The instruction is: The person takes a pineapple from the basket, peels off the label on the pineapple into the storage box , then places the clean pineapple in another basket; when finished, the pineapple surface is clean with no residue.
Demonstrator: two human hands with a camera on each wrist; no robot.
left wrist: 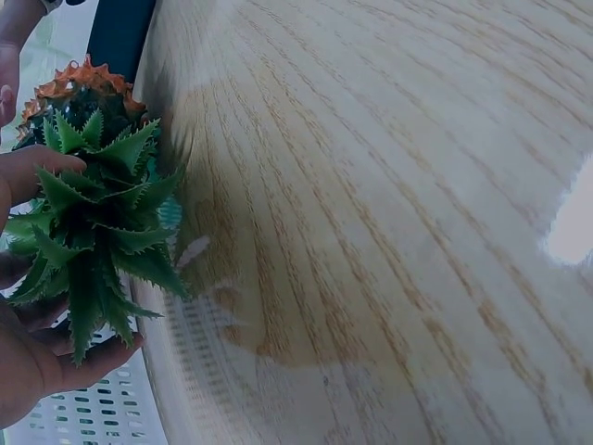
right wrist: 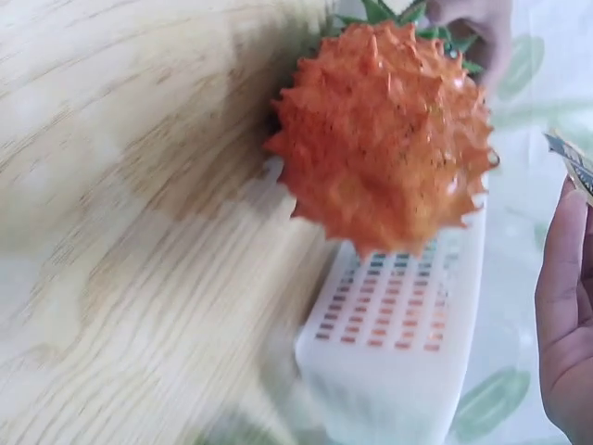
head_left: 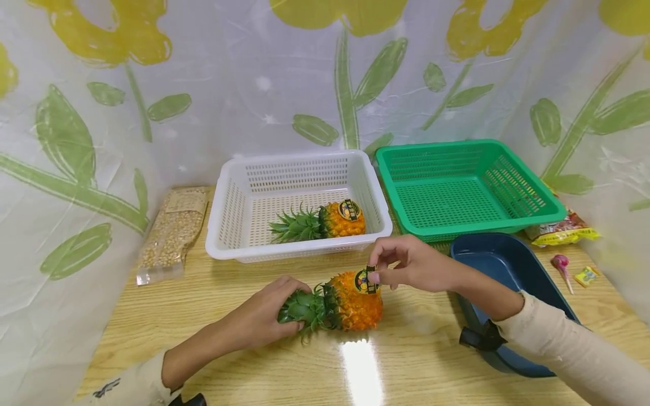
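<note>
- A pineapple (head_left: 350, 301) lies on its side on the wooden table (head_left: 203, 316), in front of the white basket (head_left: 231, 194), with its long axis running left to right.
- Its leafy crown (head_left: 304, 309) points to the person's left and its orange body to the right, so each hand meets the end nearest to it.
- The left hand (head_left: 264, 316) grips the crown, fingers curled round the leaves; the left wrist view shows the leaves between thumb and fingers.
- The right hand (head_left: 411, 265) hovers at the upper right side of the fruit and pinches a small dark tag (head_left: 370, 279) between thumb and fingertip, the tag standing up beside the round label on the pineapple.
- In the right wrist view the base of the pineapple faces the camera, with the tag's edge just above the fingers (right wrist: 565, 278) at the right.
- A second pineapple (head_left: 325, 221) lies in the white basket, its crown also pointing left.
- The green basket (head_left: 528, 214) sits to the right of the white one, and a dark blue tray (head_left: 508, 265) lies under the right forearm.
- A bag of grains (head_left: 172, 234) lies left of the white basket; snack packets (head_left: 561, 231) lie at the far right.
</note>
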